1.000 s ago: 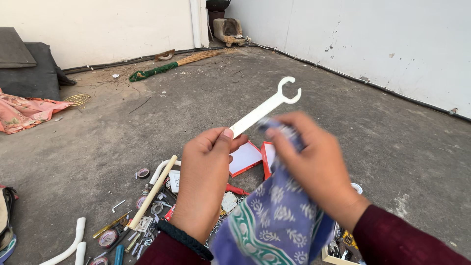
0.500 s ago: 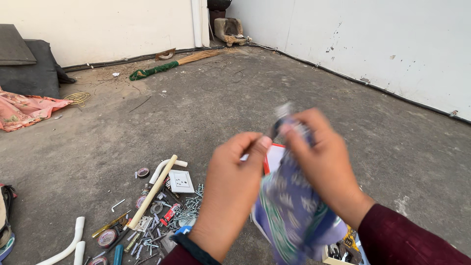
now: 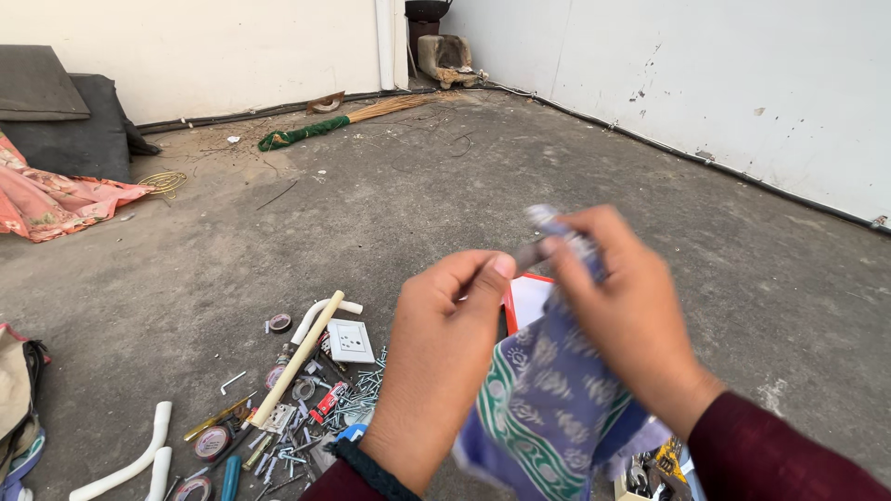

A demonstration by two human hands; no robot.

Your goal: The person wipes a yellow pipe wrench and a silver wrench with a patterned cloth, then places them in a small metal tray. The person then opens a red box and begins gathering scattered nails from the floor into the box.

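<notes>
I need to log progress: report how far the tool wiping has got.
Done: cannot tell; no cleaned result shows. In hand: the left hand pinches one end of a metal tool, and the right hand wraps the purple patterned cloth around it. Left: the scattered hardware lies untouched on the floor.

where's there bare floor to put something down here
Bare floor runs between the broom and the hands, and right toward the white wall. Crowded: the screws and tape rolls by the left hand.
</notes>
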